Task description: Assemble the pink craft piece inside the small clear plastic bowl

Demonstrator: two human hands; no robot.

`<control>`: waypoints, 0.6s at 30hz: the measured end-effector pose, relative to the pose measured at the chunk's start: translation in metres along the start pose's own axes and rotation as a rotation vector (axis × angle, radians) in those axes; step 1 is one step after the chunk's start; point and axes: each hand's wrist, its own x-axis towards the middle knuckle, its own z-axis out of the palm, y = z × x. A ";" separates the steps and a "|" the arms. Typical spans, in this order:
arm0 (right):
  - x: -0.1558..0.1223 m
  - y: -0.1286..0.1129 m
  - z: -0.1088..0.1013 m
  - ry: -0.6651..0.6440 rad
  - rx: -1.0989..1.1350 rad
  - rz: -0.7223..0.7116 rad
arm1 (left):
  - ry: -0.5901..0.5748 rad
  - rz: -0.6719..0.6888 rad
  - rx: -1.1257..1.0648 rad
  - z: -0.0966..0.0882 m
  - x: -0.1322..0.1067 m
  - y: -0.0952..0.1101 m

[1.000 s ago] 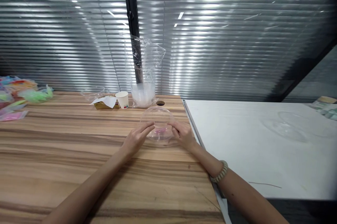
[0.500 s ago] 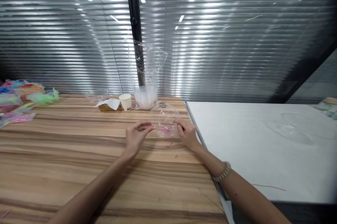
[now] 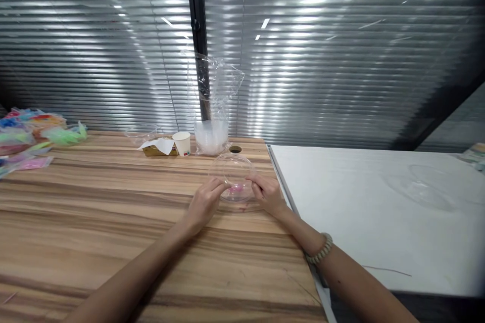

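Note:
A clear plastic bowl point(image 3: 232, 161) is tilted toward me above the wooden table, with small pink pieces point(image 3: 237, 188) low inside it. My right hand point(image 3: 266, 193) grips its right rim between thumb and fingers. At the bowl's lower left, my left hand point(image 3: 206, 200) has its thumb and fingertips pinched together close to the pink pieces. Whatever those fingertips hold, if anything, is too small to make out. A few reddish bits point(image 3: 243, 208) lie on the wood just below the bowl.
Along the back stand a clear tub point(image 3: 141, 133), a gold box with white paper point(image 3: 161, 148), a paper cup point(image 3: 182, 144) and a bag of stacked bowls point(image 3: 211, 137). Colourful plastic packets point(image 3: 41, 133) lie left. A white table point(image 3: 341, 222) adjoins right, carrying clear plastic point(image 3: 417, 189).
My left hand has moved right, its fingertips now at the pink pieces. The bowl has shifted slightly left and down, uncovering a dark hole in the table. My right hand stays at the rim.

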 end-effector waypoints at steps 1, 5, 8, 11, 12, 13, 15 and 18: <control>0.000 0.000 0.000 0.001 0.002 0.000 | -0.008 -0.003 0.012 0.001 -0.001 -0.002; 0.000 -0.002 -0.002 -0.010 -0.012 -0.017 | 0.010 -0.049 0.058 0.006 -0.001 -0.007; 0.001 -0.003 -0.005 -0.037 -0.029 -0.044 | -0.006 -0.078 0.081 0.008 -0.002 -0.011; 0.003 -0.004 -0.007 -0.036 -0.017 -0.072 | -0.038 -0.112 0.122 0.007 -0.002 -0.016; 0.004 -0.005 -0.007 -0.028 -0.015 -0.084 | -0.051 -0.105 0.132 0.006 -0.003 -0.017; 0.004 -0.006 -0.008 -0.024 -0.017 -0.099 | -0.066 -0.087 0.141 0.005 -0.003 -0.019; 0.005 -0.007 -0.008 -0.013 -0.011 -0.149 | -0.091 -0.039 0.163 0.003 -0.003 -0.020; 0.006 -0.009 -0.008 -0.007 -0.003 -0.193 | -0.098 -0.006 0.205 0.001 -0.002 -0.020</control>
